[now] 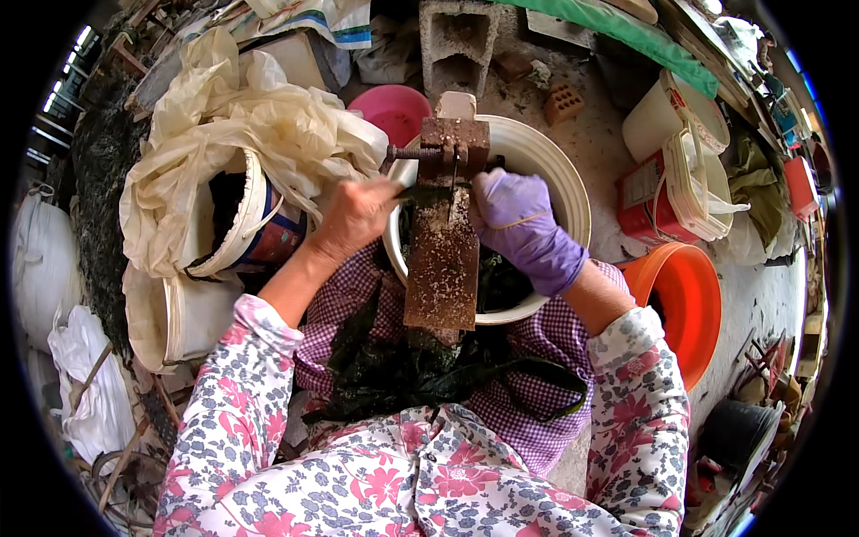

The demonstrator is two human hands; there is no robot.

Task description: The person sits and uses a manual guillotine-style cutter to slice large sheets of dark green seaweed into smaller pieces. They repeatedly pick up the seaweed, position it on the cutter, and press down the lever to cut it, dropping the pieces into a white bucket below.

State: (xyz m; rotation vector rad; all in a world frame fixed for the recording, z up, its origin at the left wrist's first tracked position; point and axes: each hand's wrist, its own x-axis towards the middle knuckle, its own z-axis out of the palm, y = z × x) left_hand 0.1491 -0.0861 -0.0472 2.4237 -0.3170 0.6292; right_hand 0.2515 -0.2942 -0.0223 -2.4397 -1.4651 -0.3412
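White tub [573, 188] holds dark greenery [503, 285] — right hand [519, 228] (gloved) above.

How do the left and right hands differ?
The left hand is bare; the right hand wears a purple glove. A thin band crosses the right hand; none shows on the left. The left hand is left of the wooden block, the right hand right of it. Both curl inward, apparently gripping a dark strip.

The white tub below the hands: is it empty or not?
Not empty: dark green leafy stuff shows inside the white tub, beside the brown block.
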